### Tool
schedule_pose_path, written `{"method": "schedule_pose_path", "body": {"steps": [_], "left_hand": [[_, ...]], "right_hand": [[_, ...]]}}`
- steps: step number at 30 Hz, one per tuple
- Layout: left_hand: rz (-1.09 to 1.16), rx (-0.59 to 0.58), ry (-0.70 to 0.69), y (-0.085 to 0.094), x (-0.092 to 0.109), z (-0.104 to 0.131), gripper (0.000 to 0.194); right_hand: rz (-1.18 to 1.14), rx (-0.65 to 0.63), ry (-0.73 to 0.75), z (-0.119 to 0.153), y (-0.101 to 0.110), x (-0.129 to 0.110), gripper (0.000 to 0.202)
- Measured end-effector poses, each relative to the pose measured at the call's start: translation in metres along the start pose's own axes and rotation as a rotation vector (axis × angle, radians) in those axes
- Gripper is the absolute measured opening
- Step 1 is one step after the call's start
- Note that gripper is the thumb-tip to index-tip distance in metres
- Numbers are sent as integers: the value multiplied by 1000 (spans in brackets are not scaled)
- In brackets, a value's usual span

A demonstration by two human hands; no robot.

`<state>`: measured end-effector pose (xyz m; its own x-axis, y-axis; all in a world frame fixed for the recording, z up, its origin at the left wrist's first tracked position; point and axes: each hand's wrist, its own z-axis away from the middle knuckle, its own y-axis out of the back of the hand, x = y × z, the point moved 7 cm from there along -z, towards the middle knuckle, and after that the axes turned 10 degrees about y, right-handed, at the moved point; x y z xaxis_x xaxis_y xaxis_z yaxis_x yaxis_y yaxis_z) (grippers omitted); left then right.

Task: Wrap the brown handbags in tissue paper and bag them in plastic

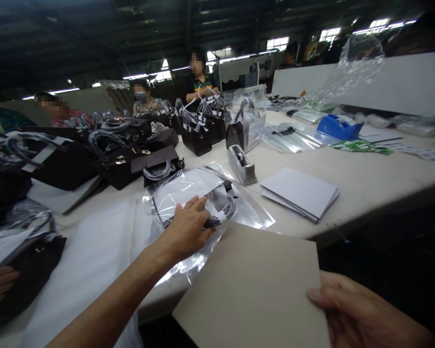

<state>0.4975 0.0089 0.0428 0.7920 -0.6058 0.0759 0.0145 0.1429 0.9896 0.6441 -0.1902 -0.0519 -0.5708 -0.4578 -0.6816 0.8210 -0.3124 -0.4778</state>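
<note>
My left hand lies with its fingers apart on a handbag in clear plastic, over a white sheet and the wrapped handles. My right hand pinches the right edge of a beige card, thumb on top, at the front of the table. The card is tilted and sticks out past the table's edge. Behind the wrapped bag stands a grey tape dispenser. A stack of white cards rests to its right.
Many dark handbags with wrapped handles crowd the left and back of the table. A blue tape dispenser and plastic sleeves lie back right. Another person's hand touches a bag at far left. Several people are behind.
</note>
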Motion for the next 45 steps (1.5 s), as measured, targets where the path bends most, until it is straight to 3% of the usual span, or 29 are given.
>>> {"method": "schedule_pose_path", "body": {"steps": [4, 9, 13, 21, 27, 31, 35, 38, 42, 45], "left_hand": [[-33, -15, 1, -3, 6, 1, 20], [-68, 27, -30, -3, 8, -1, 24], [-72, 40, -37, -3, 6, -4, 26], [-41, 113, -79, 9, 2, -6, 23], [12, 158, -90, 17, -4, -8, 20], [-27, 155, -106, 17, -5, -8, 20], [-55, 215, -79, 26, -12, -5, 23], [-54, 283, -35, 37, -20, -4, 23], [-65, 476, 18, 54, -34, -5, 25], [-86, 587, 26, 67, -41, -6, 26]], "right_hand": [[35, 50, 90, -16, -33, -23, 17], [52, 103, 155, -36, -55, -29, 19], [50, 167, 169, -56, -64, -22, 19], [21, 134, 173, -118, -86, 2, 19], [93, 117, 233, -165, -98, 0, 14], [287, 84, 288, -184, -94, -17, 15], [574, 175, 412, -177, -61, -34, 32], [753, 234, 400, -170, -42, -25, 41], [784, 109, 296, -175, -54, -4, 51], [752, 40, 332, -182, -76, -14, 58]]}}
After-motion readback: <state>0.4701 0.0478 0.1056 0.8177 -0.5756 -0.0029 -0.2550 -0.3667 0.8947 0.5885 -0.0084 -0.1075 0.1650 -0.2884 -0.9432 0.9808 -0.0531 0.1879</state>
